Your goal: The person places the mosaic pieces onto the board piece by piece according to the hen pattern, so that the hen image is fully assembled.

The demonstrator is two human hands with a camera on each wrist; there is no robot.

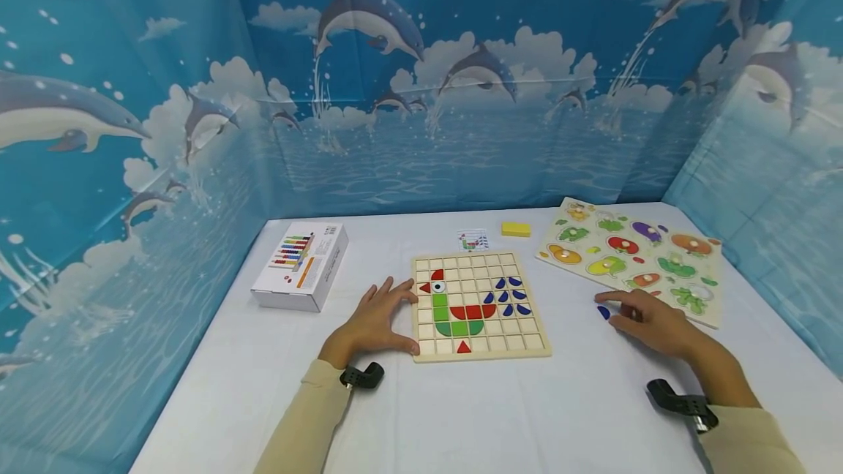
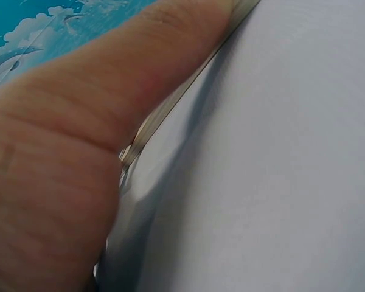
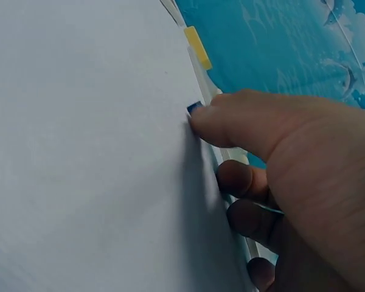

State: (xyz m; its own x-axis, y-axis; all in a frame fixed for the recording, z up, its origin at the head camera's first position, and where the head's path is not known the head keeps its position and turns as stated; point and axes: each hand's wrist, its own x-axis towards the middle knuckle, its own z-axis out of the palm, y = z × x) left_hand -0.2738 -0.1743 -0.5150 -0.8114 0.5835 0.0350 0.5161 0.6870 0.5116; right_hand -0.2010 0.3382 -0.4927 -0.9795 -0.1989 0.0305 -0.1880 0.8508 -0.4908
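Observation:
A wooden grid board (image 1: 520,344) lies on the table with colored pieces forming a bird: green neck and base, red body, white eye piece (image 1: 438,287), several blue tail pieces (image 1: 516,295). A red triangle (image 1: 464,347) sits in its lowest row. My left hand (image 1: 375,322) rests spread against the board's left side, fingertips on the edge and thumb (image 2: 152,55) by the near corner. To the right of the board, my right hand (image 1: 648,320) holds a small blue half-leaf piece (image 1: 603,312) between thumb and index finger, low over the cloth.
Behind the board lie a small picture card (image 1: 473,240) and a yellow block (image 1: 516,230). A white box (image 1: 299,265) stands at the left. At the right, a vegetable puzzle board (image 1: 593,273) reaches beside my right hand. Dolphin-print curtains (image 1: 408,159) enclose the table.

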